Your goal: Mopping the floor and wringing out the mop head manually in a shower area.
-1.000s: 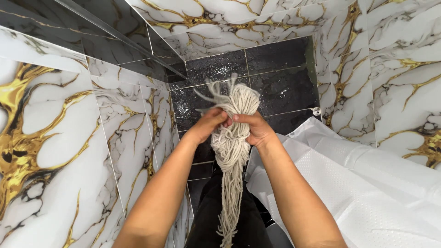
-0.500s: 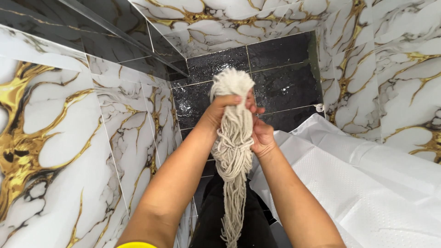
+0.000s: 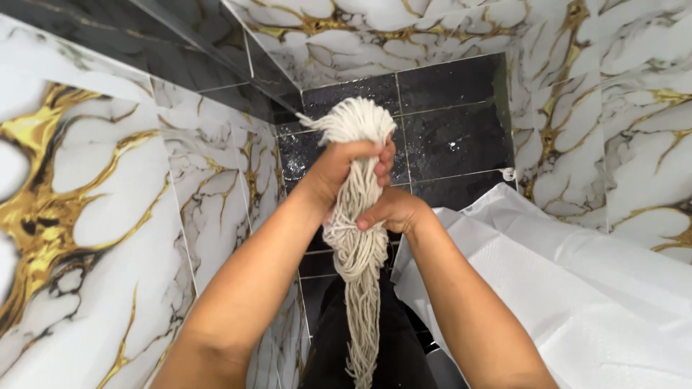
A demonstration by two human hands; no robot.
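Both bare arms reached forward and up from the bottom of the view, meeting at a bundle of cream mop strings held out in front of the person. The left hand was the higher of the two. Its forearm rose steeply from the lower left, the wrist bent inward, and its fingers were curled tight around the bundle just below its top, so that a rounded tuft of strings stood out above the fist. The right hand sat directly under it, touching or nearly touching the left, with its forearm coming up from the lower right. Its fingers were wrapped closed around the strings from the right side, the knuckles toward the camera. Both hands were therefore clenched on the same bundle, one stacked over the other.

Below the right hand the strings looked twisted together for a short stretch, then hung straight down as loose strands that ran out at the bottom edge of the view, between the two forearms.

The bundle hung in front of a dark, wet-looking tiled floor. White marble-patterned walls with gold veins closed in on the left, far and right sides. A white curtain lay crumpled at the lower right, close beside the right forearm.
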